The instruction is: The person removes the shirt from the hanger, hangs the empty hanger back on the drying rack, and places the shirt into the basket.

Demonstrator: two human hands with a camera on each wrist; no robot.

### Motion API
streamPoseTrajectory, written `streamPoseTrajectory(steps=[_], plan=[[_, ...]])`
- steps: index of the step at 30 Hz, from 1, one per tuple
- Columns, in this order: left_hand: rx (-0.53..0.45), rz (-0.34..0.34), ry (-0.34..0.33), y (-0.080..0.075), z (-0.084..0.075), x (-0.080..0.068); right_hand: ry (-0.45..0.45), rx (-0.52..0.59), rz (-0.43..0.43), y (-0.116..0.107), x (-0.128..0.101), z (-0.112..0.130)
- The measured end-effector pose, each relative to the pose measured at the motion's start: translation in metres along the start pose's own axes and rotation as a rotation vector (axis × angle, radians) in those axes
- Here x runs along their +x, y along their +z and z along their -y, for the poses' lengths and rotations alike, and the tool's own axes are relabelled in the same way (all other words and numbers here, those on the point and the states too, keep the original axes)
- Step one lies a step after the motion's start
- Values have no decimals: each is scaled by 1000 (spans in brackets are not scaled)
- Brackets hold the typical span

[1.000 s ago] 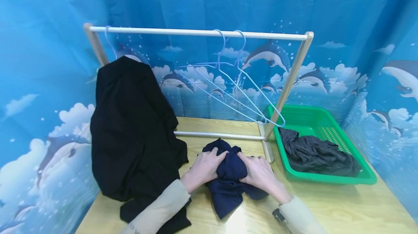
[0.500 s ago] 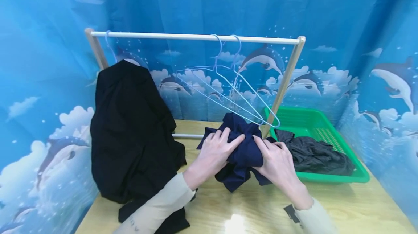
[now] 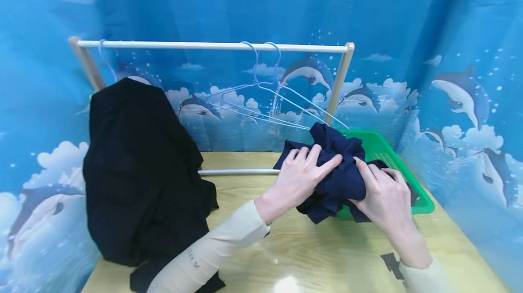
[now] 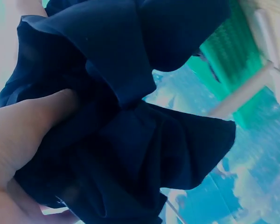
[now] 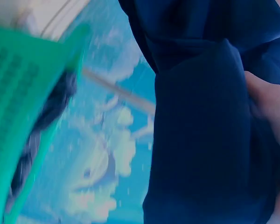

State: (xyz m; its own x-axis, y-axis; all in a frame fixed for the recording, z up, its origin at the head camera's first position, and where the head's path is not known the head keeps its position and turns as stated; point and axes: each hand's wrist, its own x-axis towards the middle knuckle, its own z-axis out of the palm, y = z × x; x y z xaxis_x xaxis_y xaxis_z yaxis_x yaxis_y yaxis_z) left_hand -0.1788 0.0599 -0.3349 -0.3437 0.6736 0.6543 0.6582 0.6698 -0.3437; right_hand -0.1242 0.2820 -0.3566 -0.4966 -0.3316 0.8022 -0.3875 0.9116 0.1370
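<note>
In the head view, a bunched navy garment (image 3: 341, 172) is held up off the table; its exact kind is hidden by the folds. My left hand (image 3: 292, 181) grips its left side, thumb pressed on the near face. On the other side my right hand (image 3: 386, 200) grips it the same way. Loose folds of the navy cloth (image 4: 126, 154) stick out past the thumb in the left wrist view. The right wrist view shows a thick smooth fold of the garment (image 5: 200, 135) beside my right fingers. Behind it stands a green basket (image 3: 426, 204), partly covered.
A rack with a white rail (image 3: 184, 45) stands at the back. Two bare blue wire hangers (image 3: 261, 85) hang on its right half. A black garment (image 3: 139, 170) hangs at the left, trailing onto the wooden table (image 3: 245, 265). Dark grey cloth (image 5: 53, 105) lies in the basket.
Both hands have lifted the navy garment from the table and carried it rightward, so it now stands in front of the green basket. The camera view has turned slightly right.
</note>
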Motion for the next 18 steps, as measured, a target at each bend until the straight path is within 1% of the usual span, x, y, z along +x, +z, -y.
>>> streamPoseTrajectory(steps=[5,9,12,15,17,18], plan=[[4,-102,5,16,-21,33,69,-89,-17,-19,-4,-29],[4,-146,-14,32,-42,54,94,-180,-13,-28,-8,-53],[-5,-147,-30,48,-59,66,111,-225,-26,-27,-14,-71],[-2,-138,-52,67,-73,75,131,-245,-39,-17,-23,-91],[2,-104,-76,82,-80,78,141,-254,-18,-4,-31,-104],[7,-68,-89,89,-83,80,146,-263,6,3,-36,-110]])
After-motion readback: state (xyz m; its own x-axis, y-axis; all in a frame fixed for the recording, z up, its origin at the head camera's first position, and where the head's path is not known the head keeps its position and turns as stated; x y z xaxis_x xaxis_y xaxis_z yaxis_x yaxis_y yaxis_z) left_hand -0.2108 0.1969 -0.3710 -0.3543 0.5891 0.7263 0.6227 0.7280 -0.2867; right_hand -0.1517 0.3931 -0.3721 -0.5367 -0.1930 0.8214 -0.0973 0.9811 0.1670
